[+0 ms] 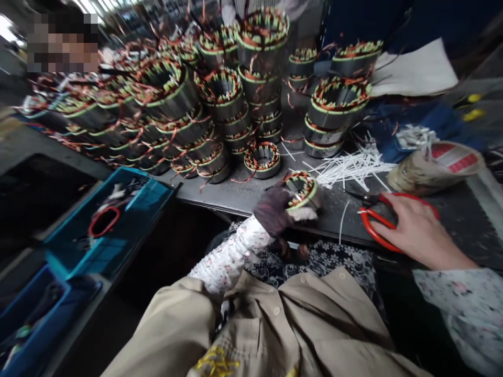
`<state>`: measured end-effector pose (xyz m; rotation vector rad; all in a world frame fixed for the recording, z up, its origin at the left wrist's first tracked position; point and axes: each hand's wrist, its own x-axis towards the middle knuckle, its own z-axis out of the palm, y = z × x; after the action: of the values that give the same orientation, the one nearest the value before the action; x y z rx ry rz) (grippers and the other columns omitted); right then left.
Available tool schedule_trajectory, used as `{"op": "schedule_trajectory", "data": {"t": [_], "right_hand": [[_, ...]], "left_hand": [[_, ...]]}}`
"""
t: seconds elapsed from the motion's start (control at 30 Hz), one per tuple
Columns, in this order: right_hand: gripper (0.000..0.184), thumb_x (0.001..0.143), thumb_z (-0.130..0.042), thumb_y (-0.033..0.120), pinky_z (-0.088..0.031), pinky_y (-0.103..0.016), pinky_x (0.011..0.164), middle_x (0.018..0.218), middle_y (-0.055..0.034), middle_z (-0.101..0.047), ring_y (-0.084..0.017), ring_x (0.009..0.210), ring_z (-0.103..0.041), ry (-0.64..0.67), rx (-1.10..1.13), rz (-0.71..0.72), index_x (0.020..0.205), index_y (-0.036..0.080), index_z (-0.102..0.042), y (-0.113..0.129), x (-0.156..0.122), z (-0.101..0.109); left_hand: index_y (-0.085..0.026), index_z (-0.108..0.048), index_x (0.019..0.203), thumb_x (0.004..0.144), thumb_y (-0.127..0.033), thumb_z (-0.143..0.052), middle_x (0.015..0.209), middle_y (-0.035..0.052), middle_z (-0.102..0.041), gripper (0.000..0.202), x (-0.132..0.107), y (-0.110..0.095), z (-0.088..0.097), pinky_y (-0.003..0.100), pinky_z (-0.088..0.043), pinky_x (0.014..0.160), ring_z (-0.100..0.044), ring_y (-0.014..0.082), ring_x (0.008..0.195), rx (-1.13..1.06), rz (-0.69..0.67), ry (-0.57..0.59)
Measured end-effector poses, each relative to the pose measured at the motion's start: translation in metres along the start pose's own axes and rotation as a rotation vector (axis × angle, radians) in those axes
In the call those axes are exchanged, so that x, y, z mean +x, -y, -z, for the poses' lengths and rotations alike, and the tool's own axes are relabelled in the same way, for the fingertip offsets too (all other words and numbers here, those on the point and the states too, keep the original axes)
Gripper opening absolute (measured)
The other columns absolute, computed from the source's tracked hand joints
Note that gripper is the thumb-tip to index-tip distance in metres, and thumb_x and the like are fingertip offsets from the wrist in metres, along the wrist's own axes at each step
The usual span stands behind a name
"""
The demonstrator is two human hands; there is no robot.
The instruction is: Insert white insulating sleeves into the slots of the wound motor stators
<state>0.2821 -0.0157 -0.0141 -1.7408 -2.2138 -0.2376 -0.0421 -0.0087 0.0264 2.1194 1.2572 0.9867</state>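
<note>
My left hand (275,210), in a dark glove with pale fingertips, is wrapped around a small motor stator (302,189) at the table's front edge. The stator is a ring with copper windings and pale green insulation, tilted a little. On the right, my bare right hand (420,228) grips a pair of red-handled scissors (369,226), their dark blades pointing left towards the stator. A loose pile of thin white strips (349,168) lies just beyond the blades. One single white strip (343,220) hangs over the table edge between my hands.
Stacked stators (226,112) crowd the back and left; another stack (334,120) stands behind the strips. One lone stator (262,161) sits near the held one. A wrapped roll (436,166) lies at right. A teal tray (74,246) is at left. Another person is at far left.
</note>
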Motion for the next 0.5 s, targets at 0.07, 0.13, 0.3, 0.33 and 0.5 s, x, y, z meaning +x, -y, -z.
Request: {"op": "schedule_trajectory", "data": {"t": [0.07,0.13,0.3,0.33,0.5], "right_hand": [[0.062,0.091,-0.038,0.053,-0.055,-0.05,0.093,0.124,-0.0237,-0.069,-0.038,0.11,-0.067,-0.112,0.02,0.016,0.124,0.009,-0.067,-0.006,-0.008,-0.013],[0.054,0.093,-0.039,0.052,-0.056,-0.05,0.091,0.123,-0.0213,-0.07,-0.037,0.107,-0.068,-0.19,0.034,-0.008,0.115,0.014,-0.07,-0.007,-0.014,-0.022],[0.042,0.089,-0.047,0.049,-0.056,-0.051,0.086,0.12,-0.0193,-0.071,-0.036,0.104,-0.069,-0.232,0.072,-0.026,0.107,0.019,-0.071,-0.01,-0.016,-0.029],[0.041,0.089,-0.048,0.048,-0.055,-0.051,0.087,0.121,-0.0193,-0.071,-0.036,0.104,-0.069,-0.233,0.079,-0.023,0.106,0.02,-0.072,-0.011,-0.016,-0.029],[0.035,0.089,-0.052,0.046,-0.054,-0.05,0.09,0.123,-0.0186,-0.07,-0.035,0.106,-0.068,-0.233,0.113,-0.016,0.103,0.021,-0.072,-0.011,-0.018,-0.03]], "left_hand": [[-0.019,-0.068,0.12,0.096,-0.067,-0.047,0.099,0.0096,-0.077,0.058,0.0,0.002,0.012,0.043,-0.063,0.08,-0.076,0.0246,0.09,-0.224,0.113,-0.108],[-0.018,-0.062,0.129,0.1,-0.066,-0.035,0.1,0.0099,-0.077,0.062,0.008,0.004,0.031,0.04,-0.063,0.072,-0.076,0.0218,0.082,-0.251,0.147,-0.193],[-0.018,-0.073,0.088,0.068,-0.059,-0.083,0.091,0.0077,-0.073,0.047,0.066,0.019,0.094,0.045,-0.055,0.096,-0.068,0.0263,0.098,0.065,0.08,-0.23],[-0.017,-0.074,0.087,0.071,-0.057,-0.082,0.091,0.0083,-0.072,0.043,0.08,0.025,0.104,0.046,-0.052,0.1,-0.066,0.028,0.104,0.351,0.038,-0.11],[-0.014,-0.076,0.101,0.062,-0.047,-0.087,0.105,0.011,-0.073,0.053,0.12,0.057,0.12,0.044,-0.051,0.102,-0.063,0.0331,0.116,0.888,-0.085,0.322]]}}
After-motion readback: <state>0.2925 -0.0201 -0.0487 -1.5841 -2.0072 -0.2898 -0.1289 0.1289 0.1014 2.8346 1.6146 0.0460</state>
